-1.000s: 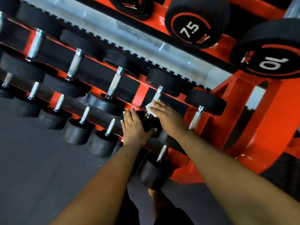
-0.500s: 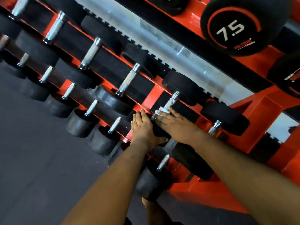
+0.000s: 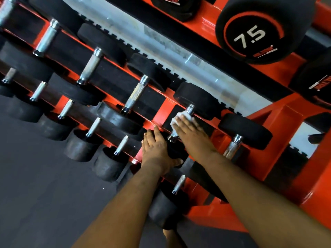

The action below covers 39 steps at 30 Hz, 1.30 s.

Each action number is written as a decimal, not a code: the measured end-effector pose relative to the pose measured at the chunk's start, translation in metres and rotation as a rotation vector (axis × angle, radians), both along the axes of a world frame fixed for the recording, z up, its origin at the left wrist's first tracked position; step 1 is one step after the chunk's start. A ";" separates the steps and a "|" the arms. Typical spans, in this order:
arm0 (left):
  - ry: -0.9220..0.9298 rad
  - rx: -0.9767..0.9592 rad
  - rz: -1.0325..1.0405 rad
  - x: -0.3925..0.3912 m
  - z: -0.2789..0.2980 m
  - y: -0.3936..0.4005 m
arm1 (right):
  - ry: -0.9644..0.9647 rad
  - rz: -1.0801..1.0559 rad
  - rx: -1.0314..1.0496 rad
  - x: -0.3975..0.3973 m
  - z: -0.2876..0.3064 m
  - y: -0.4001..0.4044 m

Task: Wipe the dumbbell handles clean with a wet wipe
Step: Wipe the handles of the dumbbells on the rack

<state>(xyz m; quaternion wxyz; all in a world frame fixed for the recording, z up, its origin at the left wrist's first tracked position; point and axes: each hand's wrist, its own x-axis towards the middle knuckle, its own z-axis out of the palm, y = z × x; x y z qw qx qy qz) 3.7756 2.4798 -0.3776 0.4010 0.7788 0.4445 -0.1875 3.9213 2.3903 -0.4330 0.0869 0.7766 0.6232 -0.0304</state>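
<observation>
My right hand (image 3: 193,136) lies across a chrome dumbbell handle (image 3: 190,110) on the middle row of the rack. Its fingers look straight and press a white wet wipe (image 3: 181,116) against the handle's upper part, just below the far black head (image 3: 197,99). The thumb is hidden. The handle's lower collar (image 3: 172,138) shows beneath the hand. My left hand (image 3: 157,149) rests flat on the near black head (image 3: 176,152) of the same dumbbell, fingers straight, thumb round its side.
The orange rack (image 3: 161,111) holds several more dumbbells, with chrome handles to the left (image 3: 136,95) and right (image 3: 232,149) and a lower row (image 3: 179,183). A large head marked 7.5 (image 3: 254,33) sits on the top shelf. Dark floor (image 3: 35,194) lies at the left.
My right hand has slid the wipe up the handle toward the far head. My left hand has stayed on the near head. The view has shifted closer.
</observation>
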 end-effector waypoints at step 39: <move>0.022 0.012 0.023 0.004 -0.002 0.001 | 1.904 -1.510 0.696 0.015 0.001 0.044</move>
